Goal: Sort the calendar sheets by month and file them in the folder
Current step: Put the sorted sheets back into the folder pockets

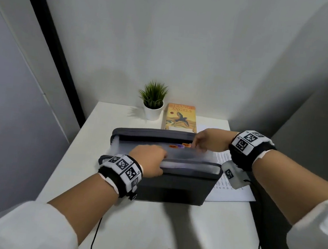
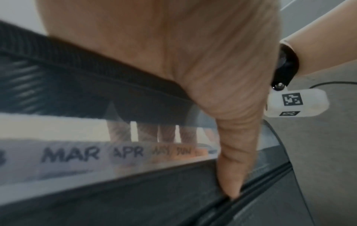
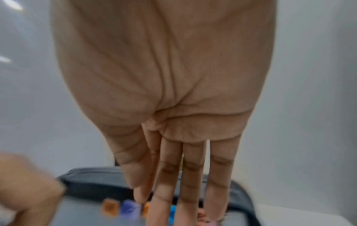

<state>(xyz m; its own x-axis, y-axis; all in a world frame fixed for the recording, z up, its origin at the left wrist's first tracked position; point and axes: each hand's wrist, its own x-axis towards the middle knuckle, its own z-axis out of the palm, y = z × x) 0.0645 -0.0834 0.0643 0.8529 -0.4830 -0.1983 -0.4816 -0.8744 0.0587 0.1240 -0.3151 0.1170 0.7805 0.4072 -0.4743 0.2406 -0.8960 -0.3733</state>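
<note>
Head view: left hand (image 1: 150,160) clamped the folder (image 1: 173,179) near rim; right hand (image 1: 202,139) fingers straight at tabs (image 1: 179,146).
Dividers probably thin, slippery, floppy; best pinched at the tabbed top edge.

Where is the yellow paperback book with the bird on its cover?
In the head view the yellow paperback book lies flat at the back of the white table, right of the small potted plant and behind the open grey folder.

Grey folder (image 1: 172,185) open on my table (image 1: 99,137), sheets beside it.
Its clear dividers (image 2: 135,166) stand upright inside, tabs reading MAR, APR, then blurred coloured ones; printed calendar sheets (image 1: 227,190) lie flat, partly tucked under its right edge.
</note>
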